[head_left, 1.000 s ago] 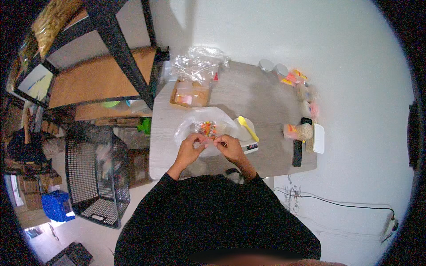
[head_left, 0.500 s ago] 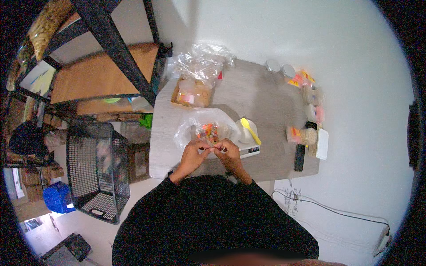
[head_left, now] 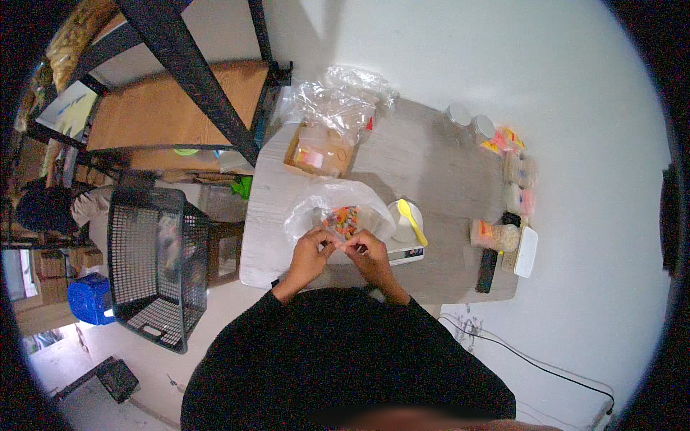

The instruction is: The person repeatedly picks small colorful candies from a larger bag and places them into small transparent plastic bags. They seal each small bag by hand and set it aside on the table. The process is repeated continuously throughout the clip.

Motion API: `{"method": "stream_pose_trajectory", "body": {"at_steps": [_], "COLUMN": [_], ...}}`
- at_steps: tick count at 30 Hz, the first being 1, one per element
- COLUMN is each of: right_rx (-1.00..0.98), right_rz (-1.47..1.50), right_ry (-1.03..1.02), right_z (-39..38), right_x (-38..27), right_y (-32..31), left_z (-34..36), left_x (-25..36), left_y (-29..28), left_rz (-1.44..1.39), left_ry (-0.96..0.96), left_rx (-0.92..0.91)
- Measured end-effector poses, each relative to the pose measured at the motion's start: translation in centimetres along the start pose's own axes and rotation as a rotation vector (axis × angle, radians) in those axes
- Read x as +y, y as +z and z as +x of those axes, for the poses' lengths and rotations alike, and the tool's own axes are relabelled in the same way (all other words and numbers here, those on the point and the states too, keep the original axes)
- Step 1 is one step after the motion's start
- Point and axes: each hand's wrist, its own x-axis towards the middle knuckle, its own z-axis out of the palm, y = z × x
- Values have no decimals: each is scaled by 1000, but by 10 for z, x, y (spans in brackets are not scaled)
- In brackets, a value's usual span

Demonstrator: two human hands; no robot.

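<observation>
My left hand point(head_left: 310, 255) and my right hand point(head_left: 368, 256) are close together over the table's near side, thumbs and fingers pinched on the edge of a clear plastic bag. Just beyond the fingertips lie small orange, red and green pieces point(head_left: 343, 220), seen against the plastic. Around them spreads a larger whitish plastic bag point(head_left: 302, 208), wide at its mouth; where one plastic ends and the other begins I cannot tell. Right of my right hand, a yellow spoon point(head_left: 410, 221) rests on a round white bowl point(head_left: 399, 228), atop a white scale point(head_left: 407, 255).
A cardboard box point(head_left: 318, 152) with clear bags point(head_left: 330, 108) stands at the table's far left. Along the right edge are lidded jars point(head_left: 483, 128), several packets point(head_left: 512, 169), a white tray point(head_left: 527, 251) and a black oblong point(head_left: 487, 270). A black crate point(head_left: 147, 269) stands left, below shelving point(head_left: 180, 108).
The view has shifted slightly. My hands keep their pinch on the bag, and the colourful pieces beyond my fingers show more plainly, spread a little differently.
</observation>
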Motion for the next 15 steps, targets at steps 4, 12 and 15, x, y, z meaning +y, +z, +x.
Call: {"method": "stream_pose_trajectory", "body": {"at_steps": [4, 12, 15], "right_rx": [-23, 157, 192], "right_rz": [26, -171, -265], "right_ry": [159, 1, -198], "right_z": [-1, -5, -12], "right_x": [14, -2, -13], "right_y": [1, 9, 15], "left_z": [1, -2, -2], "left_x": [1, 6, 0], "left_y": [1, -5, -3], "left_rz": [32, 51, -28], "left_ry": [75, -19, -39], "left_rx": [24, -28, -38]}}
